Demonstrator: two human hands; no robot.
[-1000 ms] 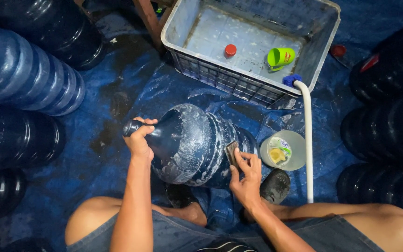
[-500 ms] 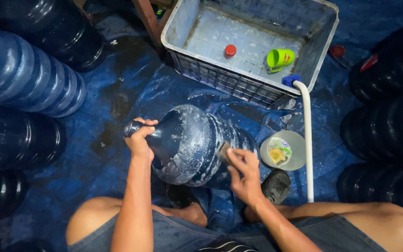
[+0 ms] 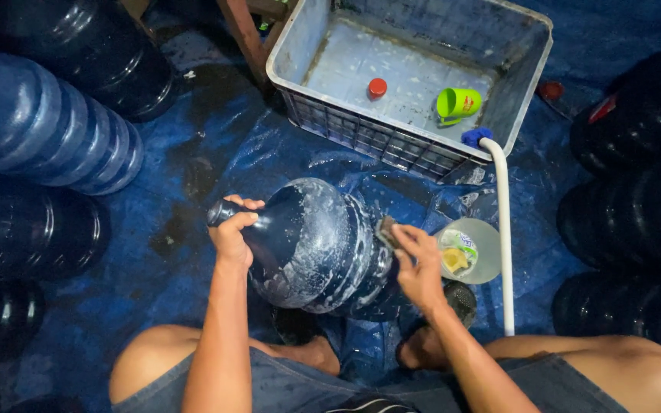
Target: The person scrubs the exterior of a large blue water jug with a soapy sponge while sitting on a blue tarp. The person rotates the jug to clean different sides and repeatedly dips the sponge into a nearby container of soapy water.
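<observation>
The left hand is clamped round the neck of the big blue water jug, which lies on its side on the wet blue tarp between the person's knees, while the right hand presses a scrub pad to its ribbed wall. Soapy and slick, the jug could roll or slip from that grip — its dark blue shell is streaked white with suds. Beyond sit a small dish, a white hose and a grey crate.

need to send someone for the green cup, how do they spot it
Start at the big grey plastic crate at the top of the view. Inside it, near its right wall, the green cup lies on its side. It is the only bright green thing there; the small red cap beside it is round and flat.
</observation>
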